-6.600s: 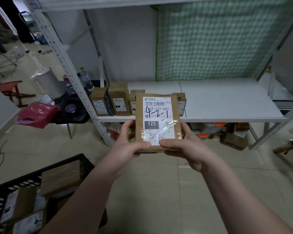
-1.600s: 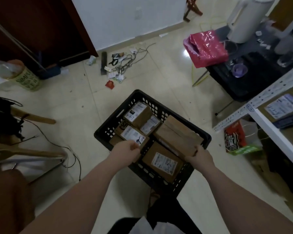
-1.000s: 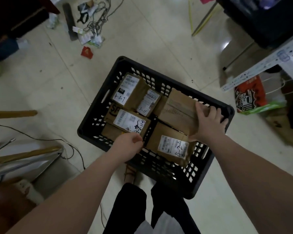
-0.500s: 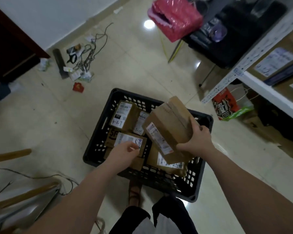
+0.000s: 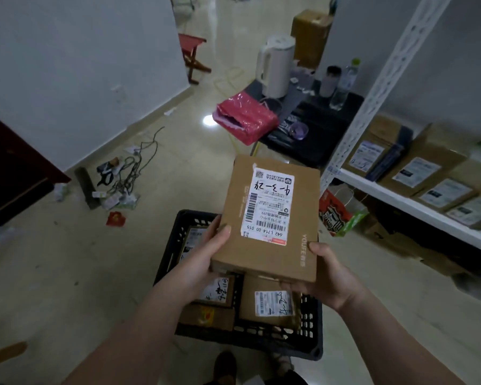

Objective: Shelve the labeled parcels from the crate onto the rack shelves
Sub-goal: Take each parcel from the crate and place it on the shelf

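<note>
Directly above the black crate [image 5: 250, 343], a flat brown parcel [image 5: 270, 218] is held label up in 2 hands, its handwritten code upside down to the camera. The left hand [image 5: 203, 257] grips the parcel's near left edge, thumb on top and fingers curled beneath. The right hand [image 5: 328, 276] clasps the near right corner the same way. Inside the crate, under the held parcel, lie more labeled parcels [image 5: 267, 298]. To the right of the crate, a white rack shelf [image 5: 406, 205] carries a row of shelved parcels [image 5: 417, 170]. Beyond the crate sits a red bag [image 5: 245, 120].
</note>
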The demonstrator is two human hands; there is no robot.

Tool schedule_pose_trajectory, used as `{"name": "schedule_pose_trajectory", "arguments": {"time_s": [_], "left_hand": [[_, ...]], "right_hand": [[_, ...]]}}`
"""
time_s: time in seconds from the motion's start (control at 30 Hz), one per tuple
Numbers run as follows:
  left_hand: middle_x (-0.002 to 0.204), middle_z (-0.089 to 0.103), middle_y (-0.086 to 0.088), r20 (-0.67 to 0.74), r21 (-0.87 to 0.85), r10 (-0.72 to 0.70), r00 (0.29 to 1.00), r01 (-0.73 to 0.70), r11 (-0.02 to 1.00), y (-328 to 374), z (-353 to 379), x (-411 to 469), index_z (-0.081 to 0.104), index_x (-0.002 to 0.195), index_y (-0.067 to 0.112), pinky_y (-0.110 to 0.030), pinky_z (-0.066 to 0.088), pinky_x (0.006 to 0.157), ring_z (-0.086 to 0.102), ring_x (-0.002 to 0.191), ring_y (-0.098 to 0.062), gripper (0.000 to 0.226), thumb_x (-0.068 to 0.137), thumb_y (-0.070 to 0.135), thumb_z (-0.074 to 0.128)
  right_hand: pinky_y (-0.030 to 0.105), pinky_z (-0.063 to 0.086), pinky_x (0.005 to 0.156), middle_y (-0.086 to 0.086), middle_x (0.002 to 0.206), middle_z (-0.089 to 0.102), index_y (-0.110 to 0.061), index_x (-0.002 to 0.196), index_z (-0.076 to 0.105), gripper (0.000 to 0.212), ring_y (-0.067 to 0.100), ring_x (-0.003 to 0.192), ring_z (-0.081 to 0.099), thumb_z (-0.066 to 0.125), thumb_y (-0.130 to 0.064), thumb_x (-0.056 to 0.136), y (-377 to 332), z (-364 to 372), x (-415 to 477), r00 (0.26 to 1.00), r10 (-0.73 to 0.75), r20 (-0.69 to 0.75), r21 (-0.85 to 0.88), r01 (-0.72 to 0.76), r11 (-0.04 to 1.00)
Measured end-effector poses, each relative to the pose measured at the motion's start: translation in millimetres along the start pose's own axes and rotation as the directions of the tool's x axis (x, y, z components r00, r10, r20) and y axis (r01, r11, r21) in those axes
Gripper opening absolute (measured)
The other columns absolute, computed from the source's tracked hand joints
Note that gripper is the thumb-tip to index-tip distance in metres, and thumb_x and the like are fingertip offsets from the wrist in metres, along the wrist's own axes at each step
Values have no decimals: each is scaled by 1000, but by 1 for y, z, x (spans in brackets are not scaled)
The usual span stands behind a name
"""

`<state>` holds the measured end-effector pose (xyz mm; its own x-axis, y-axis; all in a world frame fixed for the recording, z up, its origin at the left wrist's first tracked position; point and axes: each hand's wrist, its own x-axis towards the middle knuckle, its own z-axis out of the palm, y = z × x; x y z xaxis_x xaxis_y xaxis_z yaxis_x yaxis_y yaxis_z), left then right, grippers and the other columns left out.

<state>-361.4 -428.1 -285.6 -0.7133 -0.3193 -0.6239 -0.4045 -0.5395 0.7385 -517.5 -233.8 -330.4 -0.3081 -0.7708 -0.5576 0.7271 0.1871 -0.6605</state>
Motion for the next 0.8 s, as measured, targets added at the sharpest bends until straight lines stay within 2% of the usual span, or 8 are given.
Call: {"name": "schedule_pose_trajectory", "arguments": {"time_s": [0.1,0.27,0.37,0.43,0.5,0.6,0.67,0.8], "left_hand": [[139,52,5,46,6,4,999,-5,1000,7,-6,-6,28,144,48,-41,47,87,51,122,-18,92,65,62,72],[130,57,5,53,64,1,999,-5,998,12,-10,-10,36,141,45,-52,43,98,51,121,-20,108,45,66,81],[128,58,10,76,171,15,997,-28,985,25,-5,-13,32,143,44,-40,47,86,53,117,-15,86,70,51,76],[145,44,10,-7,368,120,993,-109,923,36,-1,-10,9,148,49,-44,42,98,45,128,-17,101,75,37,77],[159,14,1,-133,655,333,934,-169,736,51,6,-11,-10,147,48,-54,25,113,20,143,-26,121,69,37,82],[158,-12,-2,36,969,650,759,-186,163,70,18,-19,-22,145,44,-54,8,117,-6,146,-29,125,69,49,78],[156,-24,0,246,969,629,738,-196,-149,81,26,-21,-29,142,43,-57,0,116,-18,145,-28,127,69,52,76],[152,-35,0,466,839,394,792,-254,-482,95,38,-15,-30,143,37,-60,-12,110,-32,140,-28,133,64,61,74]], "right_hand": [[54,50,90,14,115,68,-15,129,54,109,32,102,65,90,-60,37,-3,13,-8,1000,-19,-23,-30,18,999],[46,59,70,5,110,73,-24,129,54,107,25,97,72,93,-55,35,-14,36,-27,997,-71,-43,-72,68,995],[40,58,72,-1,112,71,-32,140,43,110,21,98,71,90,-42,41,-26,45,-35,987,-111,-117,-204,86,975],[43,55,86,-1,126,60,-41,147,26,121,22,109,63,87,-42,43,-38,48,-35,964,-157,-212,-381,67,922],[46,47,101,-1,141,41,-51,147,13,130,24,125,48,89,-48,42,-53,54,-38,926,-264,-270,-667,18,744],[45,29,112,5,150,17,-44,151,4,127,31,139,19,86,-46,54,-74,70,-42,883,-429,-192,-961,-81,263],[49,23,115,7,156,3,-42,151,-1,128,34,145,3,85,-48,57,-84,90,-51,890,-445,-102,-992,-127,-26],[54,25,117,8,160,-6,-42,150,-8,133,36,148,-4,85,-51,56,-98,114,-64,911,-411,37,-915,-134,-380]]}}
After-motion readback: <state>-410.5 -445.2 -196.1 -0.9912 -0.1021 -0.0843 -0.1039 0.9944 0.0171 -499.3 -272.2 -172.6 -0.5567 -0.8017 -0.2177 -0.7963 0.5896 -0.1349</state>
